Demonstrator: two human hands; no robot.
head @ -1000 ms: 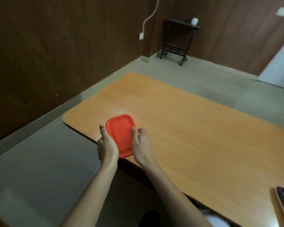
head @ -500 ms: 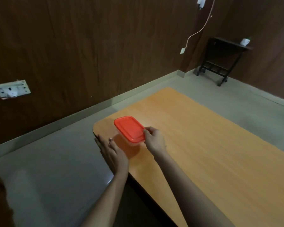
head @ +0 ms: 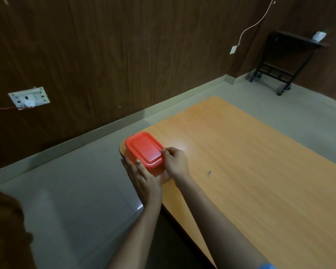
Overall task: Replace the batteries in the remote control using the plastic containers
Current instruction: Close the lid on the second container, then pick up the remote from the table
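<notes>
A small plastic container with a red lid (head: 144, 149) sits on the near left corner of the orange wooden table (head: 250, 162). My left hand (head: 142, 177) grips its near left side, thumb resting on the lid's edge. My right hand (head: 176, 162) holds its right end, fingers curled against the lid rim. The clear body under the lid is mostly hidden by my hands. The remote control is out of view.
The table's left edge (head: 153, 202) drops to a grey tiled floor (head: 76, 191). A dark wood-panelled wall carries a white socket plate (head: 29, 98). A black side table (head: 287, 55) stands in the far corner, with a white cable (head: 254, 24) hanging near it.
My left hand, flat on the table edge half a second ago, has come back onto the container. The view has swung left, and the remote seen a second ago has left the frame.
</notes>
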